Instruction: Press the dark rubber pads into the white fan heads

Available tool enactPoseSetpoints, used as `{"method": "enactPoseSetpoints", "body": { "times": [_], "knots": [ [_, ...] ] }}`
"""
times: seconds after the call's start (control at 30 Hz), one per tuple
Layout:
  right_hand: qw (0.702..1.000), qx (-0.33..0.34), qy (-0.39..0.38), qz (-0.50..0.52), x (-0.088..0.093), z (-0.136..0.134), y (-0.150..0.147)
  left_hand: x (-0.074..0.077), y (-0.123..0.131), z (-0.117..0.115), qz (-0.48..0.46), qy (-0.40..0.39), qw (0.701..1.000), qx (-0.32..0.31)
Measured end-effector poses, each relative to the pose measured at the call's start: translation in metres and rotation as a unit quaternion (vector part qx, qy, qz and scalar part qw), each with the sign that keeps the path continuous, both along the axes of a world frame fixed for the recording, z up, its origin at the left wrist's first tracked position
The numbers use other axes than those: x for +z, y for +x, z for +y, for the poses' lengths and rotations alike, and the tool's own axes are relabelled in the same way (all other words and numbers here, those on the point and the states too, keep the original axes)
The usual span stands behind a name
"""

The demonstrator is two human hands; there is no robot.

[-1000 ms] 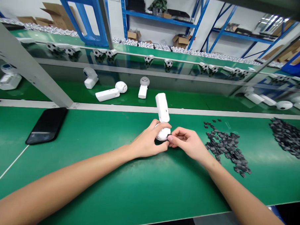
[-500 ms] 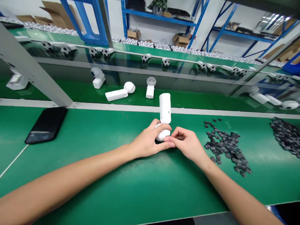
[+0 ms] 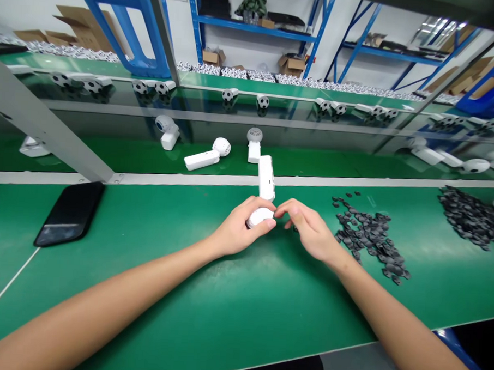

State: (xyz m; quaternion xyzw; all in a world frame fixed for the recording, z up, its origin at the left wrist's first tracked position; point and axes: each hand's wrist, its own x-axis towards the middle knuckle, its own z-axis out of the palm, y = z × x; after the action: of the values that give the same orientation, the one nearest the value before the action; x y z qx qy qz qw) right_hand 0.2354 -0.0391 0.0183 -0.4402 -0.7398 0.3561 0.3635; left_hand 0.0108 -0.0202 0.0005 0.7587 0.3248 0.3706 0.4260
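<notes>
While a person's left hand (image 3: 239, 232) clenches the round white head (image 3: 260, 217) of a white plastic handheld fan (image 3: 266, 178), the head-worn view shows the fan held low over a green bench mat (image 3: 116, 272), its long white handle rising across a pale rail. Whether the head touches the mat is hidden. The person's right hand (image 3: 310, 230), half open and gripping nothing visible, reaches in, its fingertips (image 3: 279, 205) at the top of the head. The work in hand appears to centre on the fan's head, and the next move looks to call for a steady left-hand grip while the right fingers work there. To the right, loose dark grey rubbery pieces (image 3: 369, 237) lie scattered on the mat, with a denser heap (image 3: 470, 219) beyond. A flat black slab (image 3: 69, 214) lies to the left. More white fans (image 3: 201, 160) sit on a green belt past the rail. Far off, brown cardboard boxes (image 3: 291, 64) stand on blue steel shelving (image 3: 253, 35), their contents hidden.
</notes>
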Motion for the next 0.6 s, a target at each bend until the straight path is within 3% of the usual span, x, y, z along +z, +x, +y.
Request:
{"method": "enactPoseSetpoints", "body": {
  "times": [0.17,0.23,0.43,0.6],
  "knots": [
    [0.99,-0.082,0.016,-0.113,0.005,0.015,0.036,0.002,-0.003,0.001,-0.052,-0.155,0.986,0.023],
    [0.979,-0.087,0.034,-0.182,0.001,0.021,0.049,0.003,-0.003,0.002,-0.068,-0.182,0.981,0.025],
    [0.945,-0.034,0.088,-0.313,-0.011,0.029,0.058,0.004,-0.004,0.003,-0.042,-0.172,0.984,0.016],
    [0.94,-0.032,0.131,-0.314,-0.009,0.029,0.05,0.002,-0.003,-0.004,0.028,-0.075,0.997,0.008]
  ]
}}
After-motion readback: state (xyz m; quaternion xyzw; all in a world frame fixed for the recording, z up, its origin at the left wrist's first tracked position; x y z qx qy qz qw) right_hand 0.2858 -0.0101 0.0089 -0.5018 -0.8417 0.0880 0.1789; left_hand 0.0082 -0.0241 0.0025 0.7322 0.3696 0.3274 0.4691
